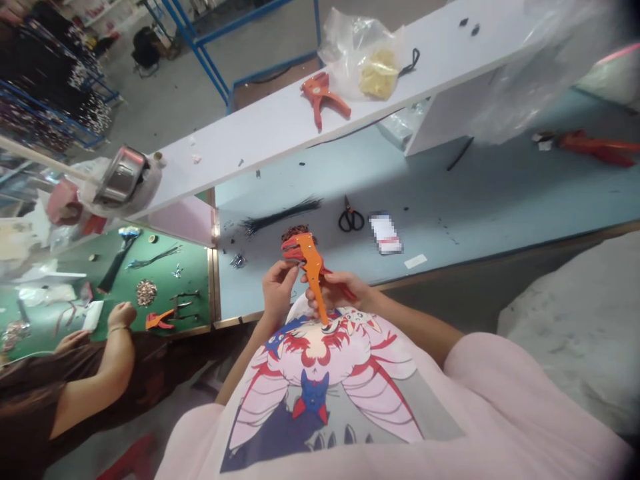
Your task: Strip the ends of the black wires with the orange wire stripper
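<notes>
Our left hand [278,291] pinches the red jaw end of an orange-and-red plastic wire stripper [314,279], held over a pale blue workbench [450,200], while our right hand [339,291] clamps its handle. A tuft of copper-brown wires [295,233] sits at the jaws; a slackened pinch could let them slip.

Three orange wire strippers [313,273] [323,97] [159,320]

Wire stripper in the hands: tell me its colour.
The wire stripper is orange with red parts, clearest in the head view.
</notes>
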`<state>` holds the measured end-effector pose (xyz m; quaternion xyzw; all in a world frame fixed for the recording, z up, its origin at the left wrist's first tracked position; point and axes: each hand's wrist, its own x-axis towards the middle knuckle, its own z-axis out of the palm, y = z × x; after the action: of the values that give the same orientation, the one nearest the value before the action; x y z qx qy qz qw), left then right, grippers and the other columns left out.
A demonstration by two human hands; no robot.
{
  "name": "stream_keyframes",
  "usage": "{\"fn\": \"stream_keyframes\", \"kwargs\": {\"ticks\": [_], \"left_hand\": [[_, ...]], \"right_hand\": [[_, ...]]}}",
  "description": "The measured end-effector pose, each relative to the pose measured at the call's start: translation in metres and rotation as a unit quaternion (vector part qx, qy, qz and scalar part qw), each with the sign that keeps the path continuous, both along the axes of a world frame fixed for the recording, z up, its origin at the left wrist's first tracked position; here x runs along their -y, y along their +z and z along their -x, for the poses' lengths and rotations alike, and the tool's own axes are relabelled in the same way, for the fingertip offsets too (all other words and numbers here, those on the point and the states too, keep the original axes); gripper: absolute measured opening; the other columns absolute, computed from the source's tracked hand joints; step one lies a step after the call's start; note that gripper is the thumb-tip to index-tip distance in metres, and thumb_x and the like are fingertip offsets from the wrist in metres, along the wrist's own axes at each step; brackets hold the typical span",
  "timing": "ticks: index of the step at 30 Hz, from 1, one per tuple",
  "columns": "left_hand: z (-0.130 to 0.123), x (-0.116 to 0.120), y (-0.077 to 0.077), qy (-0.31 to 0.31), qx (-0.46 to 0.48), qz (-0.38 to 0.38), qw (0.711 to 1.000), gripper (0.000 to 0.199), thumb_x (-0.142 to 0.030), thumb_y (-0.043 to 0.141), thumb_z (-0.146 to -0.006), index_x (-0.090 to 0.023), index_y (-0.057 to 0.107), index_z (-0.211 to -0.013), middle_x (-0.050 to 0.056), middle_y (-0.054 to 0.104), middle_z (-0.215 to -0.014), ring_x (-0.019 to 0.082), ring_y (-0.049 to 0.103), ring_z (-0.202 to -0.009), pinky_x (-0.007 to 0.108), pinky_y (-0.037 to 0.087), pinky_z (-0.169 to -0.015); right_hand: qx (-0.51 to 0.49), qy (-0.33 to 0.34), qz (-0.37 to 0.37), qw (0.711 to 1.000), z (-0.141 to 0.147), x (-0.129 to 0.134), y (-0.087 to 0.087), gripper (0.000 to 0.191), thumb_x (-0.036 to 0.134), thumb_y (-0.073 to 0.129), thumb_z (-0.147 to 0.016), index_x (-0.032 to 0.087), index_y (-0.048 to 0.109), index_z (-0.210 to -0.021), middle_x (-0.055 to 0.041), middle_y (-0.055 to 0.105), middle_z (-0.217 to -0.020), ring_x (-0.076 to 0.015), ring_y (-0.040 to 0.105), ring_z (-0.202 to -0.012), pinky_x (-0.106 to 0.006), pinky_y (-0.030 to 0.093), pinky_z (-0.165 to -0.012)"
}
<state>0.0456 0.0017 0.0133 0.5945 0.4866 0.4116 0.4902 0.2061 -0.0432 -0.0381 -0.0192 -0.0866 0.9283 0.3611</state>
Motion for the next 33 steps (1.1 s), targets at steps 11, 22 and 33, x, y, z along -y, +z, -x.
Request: {"fn": "stream_keyframes", "kwargs": {"ticks": [11,22,33], "left_hand": [[-0.003,0.008,0.001,-0.024,-0.050,-0.059,0.997,0.013,-0.028,0.060,-0.080,-0.018,0.068,-0.080,0.003,0.063,-0.077,0.014,0.059,-0.073,0.025,0.046,-0.068],[-0.011,0.010,0.003,-0.009,-0.039,-0.016,0.999,0.010,-0.025,0.060,-0.078,-0.017,0.067,-0.078,0.000,0.063,-0.065,0.010,0.058,-0.059,0.021,0.044,-0.058],[-0.008,0.007,-0.005,0.007,-0.057,0.021,0.998,0.011,-0.026,0.062,-0.076,-0.017,0.068,-0.080,0.000,0.060,-0.061,0.010,0.052,-0.055,0.022,0.041,-0.057]], "right_hand": [[-0.074,0.022,-0.034,0.996,0.005,-0.001,0.003,0.044,0.036,0.059,-0.074,0.019,0.040,-0.109,-0.0049,0.057,-0.083,-0.0201,0.058,-0.076,-0.048,0.050,-0.072],[-0.036,0.016,-0.033,0.999,0.006,-0.001,-0.004,0.032,0.036,0.056,-0.078,0.021,0.037,-0.100,0.0002,0.050,-0.073,-0.0151,0.051,-0.063,-0.035,0.050,-0.060],[-0.017,0.024,-0.027,0.999,0.007,-0.005,-0.002,0.035,0.040,0.061,-0.075,0.021,0.039,-0.095,0.0038,0.045,-0.065,-0.0121,0.047,-0.056,-0.031,0.048,-0.056]]}}
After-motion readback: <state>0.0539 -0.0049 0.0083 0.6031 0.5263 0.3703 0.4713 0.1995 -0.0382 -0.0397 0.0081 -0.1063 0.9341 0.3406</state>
